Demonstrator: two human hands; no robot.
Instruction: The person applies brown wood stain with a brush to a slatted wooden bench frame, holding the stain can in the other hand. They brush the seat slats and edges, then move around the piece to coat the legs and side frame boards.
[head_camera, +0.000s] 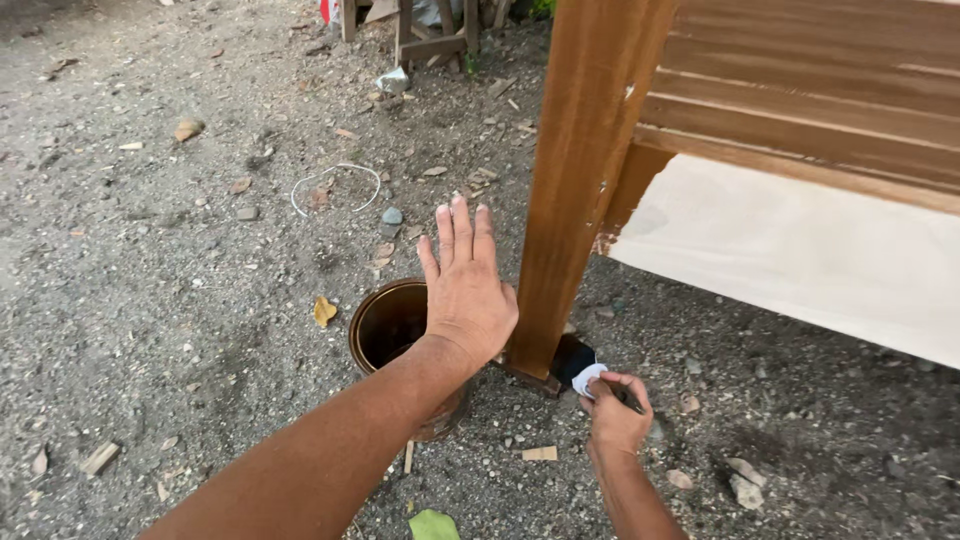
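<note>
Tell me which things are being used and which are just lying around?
In use: brush in right hand, wooden leg, can beside left hand.
Lying about: wire loop, stones, yellow leaf, wood scrap.

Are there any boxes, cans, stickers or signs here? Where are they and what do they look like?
Can: on the gravel under the left hand, round, open, brown inside and out; no sticker shows.
Red and white thing: at the top edge, mostly cut off; too little shows to tell what it is.
No signs or screens in view.
</note>
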